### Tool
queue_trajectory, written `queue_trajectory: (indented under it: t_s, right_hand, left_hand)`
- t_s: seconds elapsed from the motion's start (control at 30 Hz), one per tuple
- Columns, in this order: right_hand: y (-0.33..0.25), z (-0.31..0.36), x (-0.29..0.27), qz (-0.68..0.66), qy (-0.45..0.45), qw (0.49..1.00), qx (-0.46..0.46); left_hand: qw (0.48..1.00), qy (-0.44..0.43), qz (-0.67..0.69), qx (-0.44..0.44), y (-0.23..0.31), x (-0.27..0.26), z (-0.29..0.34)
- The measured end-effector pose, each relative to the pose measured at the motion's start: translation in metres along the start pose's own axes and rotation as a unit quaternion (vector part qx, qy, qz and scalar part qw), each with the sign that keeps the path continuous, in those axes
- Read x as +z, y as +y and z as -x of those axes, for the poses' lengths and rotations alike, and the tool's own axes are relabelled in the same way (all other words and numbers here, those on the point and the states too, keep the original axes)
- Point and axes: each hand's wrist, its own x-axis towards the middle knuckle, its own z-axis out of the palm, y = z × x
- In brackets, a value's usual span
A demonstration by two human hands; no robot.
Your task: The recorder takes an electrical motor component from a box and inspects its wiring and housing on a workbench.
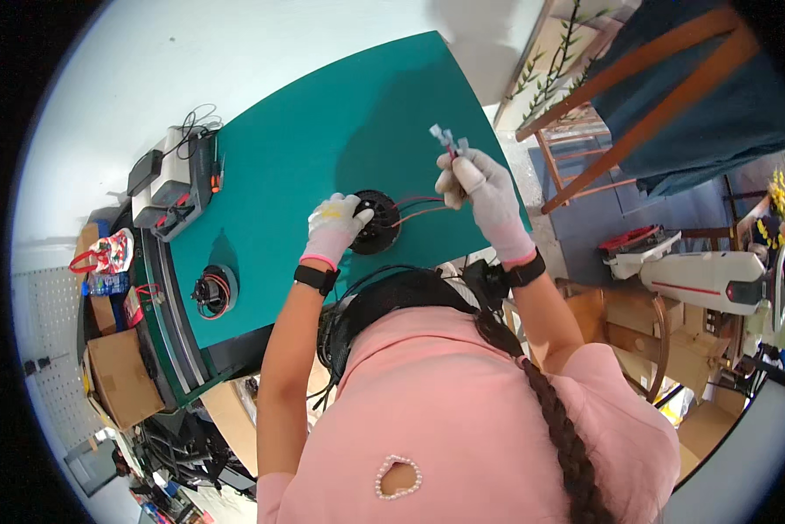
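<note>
A black round motor-like part [376,224] lies on the green table mat [279,131], near its front edge. My left hand [333,229], in a white glove with a pink cuff, grips the left rim of this part. Red and dark wires [420,212] run from the part toward the right. My right hand [488,194], gloved the same way, is raised above the mat and pinches the wire ends. Pale plastic connectors [446,138] stick up past its thumb and fingers. How many wires it holds is hidden by the fingers.
A second motor-like part [213,293] with a coiled red wire sits at the mat's left corner. Beyond it stands a grey-white device [172,182] with cables. Black cables [331,332] hang by the table's front edge. A wooden chair [646,96] with dark cloth is at right.
</note>
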Motion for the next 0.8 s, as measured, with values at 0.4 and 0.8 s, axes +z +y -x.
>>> queue_trajectory:
  t_s: [0.4,0.8]
  right_hand:
    - [-0.002,0.007,0.036,0.131,-0.084,0.988,-0.021]
    - [0.002,0.001,0.015,0.155,-0.156,0.972,-0.078]
  left_hand:
    - [0.826,0.014,0.556,0.095,0.086,-0.077,0.019]
    - [0.783,0.060,0.615,0.065,0.111,-0.070,0.030]
